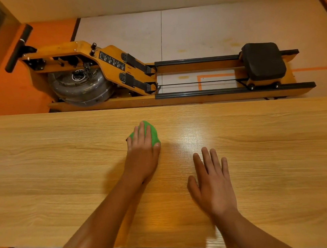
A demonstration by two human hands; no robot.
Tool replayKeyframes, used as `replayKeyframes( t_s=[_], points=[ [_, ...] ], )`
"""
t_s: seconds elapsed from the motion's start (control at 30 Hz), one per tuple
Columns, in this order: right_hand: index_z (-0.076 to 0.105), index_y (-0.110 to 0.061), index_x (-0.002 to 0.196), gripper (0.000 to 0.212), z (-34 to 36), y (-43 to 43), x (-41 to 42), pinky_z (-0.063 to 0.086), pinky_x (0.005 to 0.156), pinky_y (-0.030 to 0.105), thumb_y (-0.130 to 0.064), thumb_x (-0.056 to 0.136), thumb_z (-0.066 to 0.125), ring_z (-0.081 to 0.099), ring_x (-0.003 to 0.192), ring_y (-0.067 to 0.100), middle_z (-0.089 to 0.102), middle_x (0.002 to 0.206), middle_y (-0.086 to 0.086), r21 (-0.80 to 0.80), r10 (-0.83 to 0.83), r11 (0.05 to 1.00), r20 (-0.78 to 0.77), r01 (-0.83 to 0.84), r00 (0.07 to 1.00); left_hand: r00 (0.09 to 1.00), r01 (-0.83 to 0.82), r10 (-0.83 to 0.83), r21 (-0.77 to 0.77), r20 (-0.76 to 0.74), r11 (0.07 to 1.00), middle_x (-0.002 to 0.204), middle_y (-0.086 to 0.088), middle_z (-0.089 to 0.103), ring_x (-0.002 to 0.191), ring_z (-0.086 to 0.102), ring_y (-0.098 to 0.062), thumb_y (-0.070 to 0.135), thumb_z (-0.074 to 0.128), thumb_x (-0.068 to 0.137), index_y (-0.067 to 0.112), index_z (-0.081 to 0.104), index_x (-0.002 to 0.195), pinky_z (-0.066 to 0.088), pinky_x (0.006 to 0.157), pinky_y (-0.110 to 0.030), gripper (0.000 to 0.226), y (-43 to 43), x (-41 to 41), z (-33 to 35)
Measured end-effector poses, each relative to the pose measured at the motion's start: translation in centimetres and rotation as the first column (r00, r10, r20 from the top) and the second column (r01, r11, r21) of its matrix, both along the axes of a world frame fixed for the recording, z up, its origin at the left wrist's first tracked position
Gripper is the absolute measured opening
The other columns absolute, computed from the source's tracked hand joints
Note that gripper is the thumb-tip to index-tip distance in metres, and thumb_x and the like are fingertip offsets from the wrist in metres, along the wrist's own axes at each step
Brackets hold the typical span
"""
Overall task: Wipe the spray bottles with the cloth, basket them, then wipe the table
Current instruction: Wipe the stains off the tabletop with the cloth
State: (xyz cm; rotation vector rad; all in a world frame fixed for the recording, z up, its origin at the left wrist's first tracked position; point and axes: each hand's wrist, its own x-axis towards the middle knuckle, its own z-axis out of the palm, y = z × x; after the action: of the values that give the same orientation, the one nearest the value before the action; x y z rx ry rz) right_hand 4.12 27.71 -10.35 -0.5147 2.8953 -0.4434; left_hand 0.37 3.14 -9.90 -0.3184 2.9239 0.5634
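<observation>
A green cloth (pixel 153 134) lies bunched on the light wooden table (pixel 60 168), a little past its middle. My left hand (pixel 143 153) lies flat on top of the cloth and presses it onto the wood, fingers stretched forward and thumb beside the cloth's right edge. My right hand (pixel 213 181) rests palm down on the bare table to the right and nearer to me, fingers spread and holding nothing. No spray bottle or basket is in view.
Beyond the table's far edge a wooden rowing machine (pixel 131 76) with a black seat (pixel 263 59) stands on the floor. Orange and white floor shows to the left and below the near edge.
</observation>
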Motion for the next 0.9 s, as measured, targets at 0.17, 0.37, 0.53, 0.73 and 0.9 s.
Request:
replayKeyframes(
  t_s=[0.17, 0.37, 0.53, 0.73, 0.9],
  points=[
    [0.025, -0.022, 0.162, 0.067, 0.1, -0.1, -0.2, -0.003, 0.128, 0.049, -0.051, 0.102, 0.029, -0.016, 0.158, 0.02, 0.002, 0.172, 0.003, 0.003, 0.0, 1.0, 0.007, -0.001, 1.0, 0.998, -0.046, 0.046, -0.014, 0.038, 0.999, 0.173, -0.005, -0.001, 0.16, -0.001, -0.025, 0.041, 0.031, 0.11, 0.016, 0.01, 0.165, 0.005, 0.128, -0.052, 0.064, -1.7, -0.1, -0.1],
    [0.025, -0.023, 0.162, 0.067, -0.1, -0.1, 0.1, -0.006, 0.127, 0.048, -0.05, 0.102, 0.033, -0.014, 0.158, 0.021, 0.005, 0.172, 0.005, 0.007, -0.003, 1.0, -0.004, 0.003, 1.0, 0.998, -0.033, 0.033, -0.001, 0.05, 0.999, 0.173, -0.008, -0.002, 0.159, -0.002, -0.028, 0.04, 0.031, 0.11, 0.014, 0.008, 0.165, 0.003, 0.127, -0.053, 0.065, -2.4, -1.6, -0.3],
    [0.025, -0.021, 0.162, 0.067, 0.1, 0.0, 0.0, -0.006, 0.127, 0.049, -0.049, 0.101, 0.033, -0.011, 0.158, 0.023, 0.006, 0.172, 0.006, 0.017, 0.006, 1.0, -0.012, -0.006, 1.0, 0.999, 0.008, -0.011, 0.051, 0.05, 0.999, 0.172, -0.001, -0.007, 0.159, -0.008, -0.021, 0.053, 0.021, 0.103, 0.019, 0.005, 0.165, -0.001, 0.126, -0.047, 0.073, 0.1, 8.4, -0.1],
    [0.022, -0.02, 0.162, 0.067, 0.3, -0.1, 0.0, -0.008, 0.127, 0.049, -0.049, 0.102, 0.03, -0.011, 0.158, 0.026, 0.004, 0.172, 0.008, 0.034, 0.021, 0.999, -0.01, -0.021, 1.0, 0.996, 0.038, -0.041, 0.047, 0.081, 0.998, 0.172, 0.005, -0.007, 0.158, -0.012, -0.013, 0.06, 0.016, 0.101, 0.024, 0.007, 0.165, 0.003, 0.127, -0.05, 0.073, -1.2, 15.3, -0.1],
    [0.018, -0.02, 0.163, 0.067, 0.2, 0.0, 0.1, -0.009, 0.127, 0.05, -0.049, 0.103, 0.027, -0.012, 0.158, 0.025, 0.001, 0.172, 0.008, 0.048, 0.018, 0.999, 0.001, -0.018, 1.0, 0.992, 0.035, -0.036, 0.007, 0.122, 0.999, 0.173, -0.007, -0.008, 0.159, -0.007, -0.027, 0.06, 0.008, 0.096, 0.011, 0.005, 0.165, 0.004, 0.127, -0.057, 0.084, -3.8, 9.5, 0.7]
  ],
)
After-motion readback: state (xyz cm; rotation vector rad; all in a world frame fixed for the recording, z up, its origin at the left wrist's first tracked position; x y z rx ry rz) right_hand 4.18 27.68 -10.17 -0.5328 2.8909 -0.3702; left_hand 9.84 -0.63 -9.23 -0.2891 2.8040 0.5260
